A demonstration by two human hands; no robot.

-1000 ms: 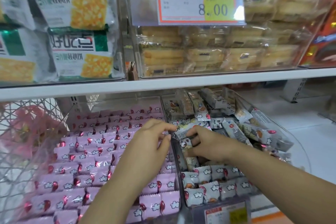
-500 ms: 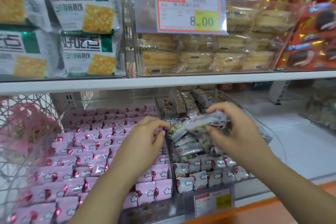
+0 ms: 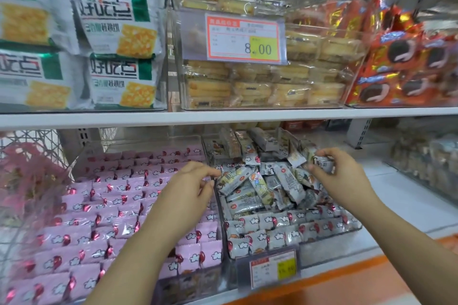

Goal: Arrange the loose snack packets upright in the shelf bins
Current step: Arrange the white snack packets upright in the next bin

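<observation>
right grip point(image 3: 322, 163): pinching one grey packet point(image 3: 323, 162) between thumb and fingertips, holding it lifted just above the far right of the heap
left grip point(image 3: 190, 186): hovering at the divider wall point(image 3: 218, 203) between the two bins, fingers loosely curled, thumb and forefinger nearly meeting; gripping nothing as far as visible
held packet vs grip: sitting in the right fingers, tilted, mostly covered by them; not yet lowered into a row
loose heap point(image 3: 262, 181): lying jumbled in the middle and back of the grey bin point(image 3: 357, 226), packets crossing at all angles, just left of and below the right hand
done so far, grey bin: front rows point(image 3: 285, 230) standing upright and packed edge to edge, running from the heap forward to the price tag point(image 3: 273, 268)
left to do, grey bin: judging by the heap, a good share remaining; middle and rear needing to be stood up
pink bin point(image 3: 81, 153): pink packets point(image 3: 111, 205) looking already ranked in neat rows front to back; nothing obviously loose there
progress estimate: roughly halfway overall, with one bin sorted and the other partly
next, as a guess: setting the held packet upright behind the last finished row, left hand likely steadying the row
upper shelf point(image 3: 223, 116): carrying biscuit bags and cakes; not looking part of this job
</observation>
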